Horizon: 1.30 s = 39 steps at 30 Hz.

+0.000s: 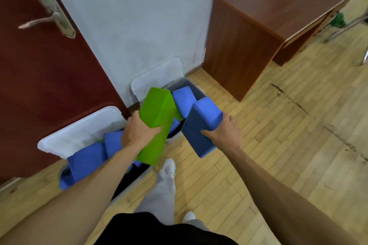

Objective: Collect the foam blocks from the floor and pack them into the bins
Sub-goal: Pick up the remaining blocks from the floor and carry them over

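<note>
hands hold one block each above the two bins by the wall, left grip [137, 133] tight on a green block [157, 117], right grip [225, 131] tight on a blue block [201, 125].

Pale wall [127, 26], dark red door [39, 85], wooden desk [258, 16], light wood floor [278, 125]

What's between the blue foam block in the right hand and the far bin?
No obstacle in between, but the far grey plastic bin already holds a blue block; the dark blue foam block in the right hand hovers beside its rim.
</note>
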Tool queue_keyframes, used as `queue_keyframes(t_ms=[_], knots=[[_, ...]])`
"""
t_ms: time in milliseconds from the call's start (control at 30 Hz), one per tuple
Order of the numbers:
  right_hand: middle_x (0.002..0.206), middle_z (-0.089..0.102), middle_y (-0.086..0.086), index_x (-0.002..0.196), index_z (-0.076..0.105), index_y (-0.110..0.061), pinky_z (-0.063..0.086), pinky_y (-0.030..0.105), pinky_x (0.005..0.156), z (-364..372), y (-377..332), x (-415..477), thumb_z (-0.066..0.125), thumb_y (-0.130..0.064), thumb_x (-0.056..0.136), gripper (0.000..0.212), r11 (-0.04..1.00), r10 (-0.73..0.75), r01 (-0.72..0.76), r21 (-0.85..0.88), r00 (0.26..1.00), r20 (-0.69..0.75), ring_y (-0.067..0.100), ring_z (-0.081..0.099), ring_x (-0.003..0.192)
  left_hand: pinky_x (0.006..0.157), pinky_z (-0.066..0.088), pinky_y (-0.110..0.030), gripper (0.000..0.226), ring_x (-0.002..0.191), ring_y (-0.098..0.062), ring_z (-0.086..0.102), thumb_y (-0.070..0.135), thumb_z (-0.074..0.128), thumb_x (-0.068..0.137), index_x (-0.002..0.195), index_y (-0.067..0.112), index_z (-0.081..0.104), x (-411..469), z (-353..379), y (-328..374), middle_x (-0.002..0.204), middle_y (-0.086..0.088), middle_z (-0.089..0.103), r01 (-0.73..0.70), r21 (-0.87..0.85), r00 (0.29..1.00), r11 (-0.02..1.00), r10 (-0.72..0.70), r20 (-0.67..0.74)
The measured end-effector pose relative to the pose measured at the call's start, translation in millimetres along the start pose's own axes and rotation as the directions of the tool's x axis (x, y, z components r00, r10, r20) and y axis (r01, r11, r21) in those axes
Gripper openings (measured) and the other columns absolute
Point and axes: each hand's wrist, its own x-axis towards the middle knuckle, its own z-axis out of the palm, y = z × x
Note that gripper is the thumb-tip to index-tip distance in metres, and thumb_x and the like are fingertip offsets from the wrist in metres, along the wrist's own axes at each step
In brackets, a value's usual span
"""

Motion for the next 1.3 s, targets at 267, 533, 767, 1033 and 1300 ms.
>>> queue_keyframes(t_ms=[267, 533, 767, 1033, 1300], knots=[[0.123, 0.05, 0.003, 0.133, 0.039, -0.014, 0.047, 0.041, 0.092, 45, -54, 175, 0.076, -0.052, 0.068, 0.083, 0.991, -0.003, 0.021, -0.135, 0.991, 0.135, 0.023, 0.048, 0.112, 0.087, 0.05, -0.046, 0.09, 0.11, -0.037, 0.058, 0.051, 0.082, 0.055, 0.126, 0.01, 0.045, 176, 36, 25, 0.124, -0.015, 0.057, 0.108, -0.009, 0.993, 0.994, -0.108, 0.045], [0.116, 0.034, -0.001, 0.131, 0.041, -0.014, 0.045, 0.038, 0.091, 54, -77, 321, 0.077, -0.051, 0.067, 0.082, 0.99, -0.044, 0.078, -0.114, 0.96, 0.276, 0.026, 0.043, 0.112, 0.094, 0.044, -0.044, 0.09, 0.116, -0.038, 0.052, 0.044, 0.083, 0.064, 0.127, 0.003, 0.032, 299, 60, 70, 0.131, -0.021, 0.049, 0.287, -0.142, 0.958, 0.947, -0.282, 0.056], [0.139, 0.035, 0.016, 0.139, 0.035, 0.0, 0.03, 0.048, 0.108, 128, -33, 425, 0.069, -0.061, 0.073, 0.096, 0.901, 0.43, -0.433, -0.014, 0.892, 0.14, 0.037, 0.036, 0.13, 0.104, 0.035, -0.042, 0.085, 0.13, -0.037, 0.037, 0.053, 0.071, 0.077, 0.142, 0.012, 0.035, 377, 154, 44, 0.142, -0.018, 0.033, 0.571, -0.229, 0.82, 0.788, -0.556, 0.135], [0.108, 0.064, -0.009, 0.109, 0.061, -0.023, 0.052, 0.044, 0.094, 266, 49, 495, 0.064, -0.067, 0.071, 0.058, 0.542, 0.546, -0.697, 0.47, 0.717, 0.434, 0.018, 0.062, 0.101, 0.085, 0.044, -0.036, 0.055, 0.103, -0.024, 0.056, 0.047, 0.048, 0.095, 0.142, 0.023, 0.033, 401, 300, -23, 0.131, -0.003, 0.053, 0.681, -0.432, 0.712, 0.591, -0.673, 0.203], [0.099, 0.065, 0.002, 0.087, 0.059, -0.019, 0.055, 0.036, 0.079, 346, 94, 492, 0.06, -0.039, 0.092, 0.02, 0.541, 0.482, -0.766, 0.349, 0.622, 0.617, 0.024, 0.064, 0.095, 0.067, 0.04, -0.034, 0.057, 0.081, -0.026, 0.056, 0.026, 0.043, 0.1, 0.15, 0.026, 0.016, 408, 392, -57, 0.103, -0.005, 0.059, 0.774, -0.367, 0.617, 0.515, -0.745, 0.256]])
